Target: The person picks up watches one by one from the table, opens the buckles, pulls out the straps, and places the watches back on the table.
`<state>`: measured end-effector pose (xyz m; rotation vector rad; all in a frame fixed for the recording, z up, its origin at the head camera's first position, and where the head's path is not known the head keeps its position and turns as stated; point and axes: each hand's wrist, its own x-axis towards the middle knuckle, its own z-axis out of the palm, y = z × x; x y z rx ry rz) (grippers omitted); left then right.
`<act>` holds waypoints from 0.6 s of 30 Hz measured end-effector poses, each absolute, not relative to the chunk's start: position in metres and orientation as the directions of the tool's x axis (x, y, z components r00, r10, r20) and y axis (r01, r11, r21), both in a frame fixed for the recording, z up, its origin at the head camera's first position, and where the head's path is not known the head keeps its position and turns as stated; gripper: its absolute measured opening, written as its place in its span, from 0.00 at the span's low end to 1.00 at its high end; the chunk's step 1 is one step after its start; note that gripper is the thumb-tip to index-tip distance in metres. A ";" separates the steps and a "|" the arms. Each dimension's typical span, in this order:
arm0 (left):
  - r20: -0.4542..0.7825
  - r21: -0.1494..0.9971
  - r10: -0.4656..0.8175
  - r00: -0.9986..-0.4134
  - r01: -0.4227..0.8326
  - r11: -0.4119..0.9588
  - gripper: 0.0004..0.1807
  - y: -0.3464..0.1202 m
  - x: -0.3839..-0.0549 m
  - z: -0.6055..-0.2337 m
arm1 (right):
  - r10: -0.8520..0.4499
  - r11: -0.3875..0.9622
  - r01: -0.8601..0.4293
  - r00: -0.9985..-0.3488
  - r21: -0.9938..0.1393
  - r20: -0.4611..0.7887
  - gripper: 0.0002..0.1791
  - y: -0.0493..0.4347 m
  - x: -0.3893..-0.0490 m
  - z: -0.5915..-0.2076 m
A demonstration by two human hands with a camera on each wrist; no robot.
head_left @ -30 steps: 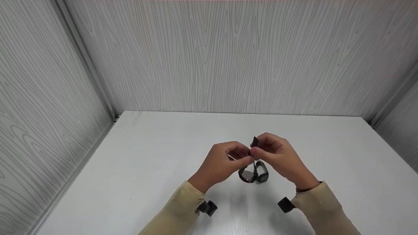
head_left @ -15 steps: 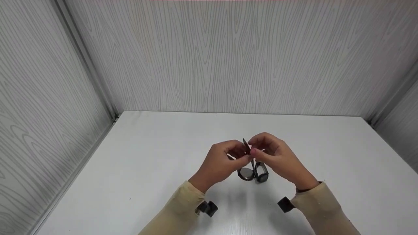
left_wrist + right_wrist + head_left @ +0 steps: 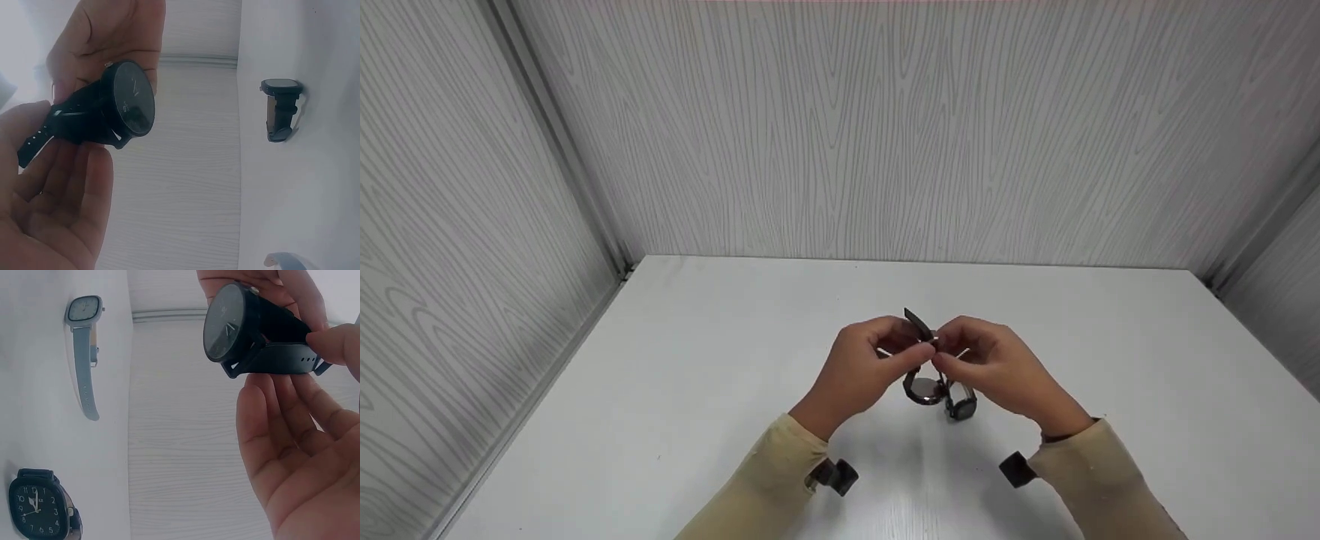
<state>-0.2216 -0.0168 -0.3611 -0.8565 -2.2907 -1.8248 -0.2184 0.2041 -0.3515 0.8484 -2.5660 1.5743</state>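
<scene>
In the head view, the left hand (image 3: pixel 859 367) and right hand (image 3: pixel 994 365) met at the fingertips above the table (image 3: pixel 750 315), thumbs and fingers narrowed in a pinch on the strap (image 3: pixel 916 324) of a round black wristwatch (image 3: pixel 924 391). The strap's end jutted up beyond the left fingertips; the watch case hung just below them. A small dark wristwatch (image 3: pixel 962 409) showed below the right fingertips.

In the left wrist view, the strap curved back from the case into the left hand's pinch, and its punched tail poked out past the left thumb. Well apart from that hand, a dark-strapped wristwatch (image 3: pixel 281 109) rested on the table with its strap looped.

In the right wrist view, the right thumb pressed the strap near its holes. Away from that hand lay a pale blue wristwatch (image 3: pixel 84 354), strap extended and undone, and a square-faced black wristwatch (image 3: pixel 38 509).

The fastening seemed partway along: the strap halves looked brought together, but the tail stood loose, and whether a pin sat in a hole could not be told.
</scene>
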 end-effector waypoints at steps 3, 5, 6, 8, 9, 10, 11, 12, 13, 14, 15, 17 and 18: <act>0.392 0.883 0.361 -0.846 0.456 0.112 0.11 -0.017 -0.222 -0.361 | -0.427 0.315 -0.452 -0.853 -0.834 0.301 0.04 0.204 -0.218 -0.352; 0.390 0.886 0.355 -0.850 0.451 0.107 0.11 -0.017 -0.222 -0.361 | -0.424 0.299 -0.454 -0.851 -0.839 0.310 0.05 0.204 -0.219 -0.352; 0.390 0.887 0.353 -0.850 0.451 0.105 0.11 -0.017 -0.222 -0.361 | -0.423 0.291 -0.455 -0.850 -0.842 0.314 0.05 0.204 -0.219 -0.352; 0.393 0.885 0.349 -0.850 0.453 0.105 0.11 -0.017 -0.223 -0.361 | -0.423 0.282 -0.460 -0.848 -0.842 0.321 0.04 0.204 -0.219 -0.353; 0.396 0.884 0.349 -0.850 0.456 0.108 0.10 -0.018 -0.223 -0.362 | -0.423 0.280 -0.463 -0.846 -0.841 0.325 0.04 0.204 -0.220 -0.353; 0.399 0.882 0.349 -0.848 0.459 0.106 0.10 -0.018 -0.223 -0.362 | -0.424 0.280 -0.467 -0.844 -0.839 0.328 0.04 0.204 -0.220 -0.353; 0.403 0.880 0.348 -0.847 0.462 0.106 0.09 -0.018 -0.223 -0.362 | -0.425 0.281 -0.471 -0.842 -0.836 0.332 0.04 0.204 -0.220 -0.353; 0.407 0.879 0.348 -0.845 0.466 0.104 0.09 -0.018 -0.223 -0.362 | -0.425 0.283 -0.474 -0.841 -0.834 0.334 0.04 0.204 -0.220 -0.353; 0.410 0.877 0.348 -0.843 0.469 0.104 0.09 -0.018 -0.223 -0.362 | -0.426 0.284 -0.477 -0.840 -0.832 0.336 0.04 0.203 -0.220 -0.353; 0.413 0.875 0.347 -0.842 0.472 0.103 0.09 -0.019 -0.223 -0.361 | -0.426 0.286 -0.477 -0.841 -0.831 0.335 0.05 0.203 -0.220 -0.353; 0.415 0.875 0.346 -0.841 0.474 0.101 0.09 -0.019 -0.223 -0.361 | -0.427 0.287 -0.479 -0.839 -0.830 0.337 0.05 0.203 -0.220 -0.353; 0.419 0.876 0.341 -0.842 0.473 0.092 0.09 -0.019 -0.223 -0.361 | -0.429 0.291 -0.482 -0.838 -0.827 0.337 0.05 0.203 -0.220 -0.353; 0.418 0.878 0.338 -0.843 0.471 0.087 0.09 -0.019 -0.223 -0.361 | -0.430 0.292 -0.483 -0.837 -0.826 0.337 0.05 0.203 -0.219 -0.353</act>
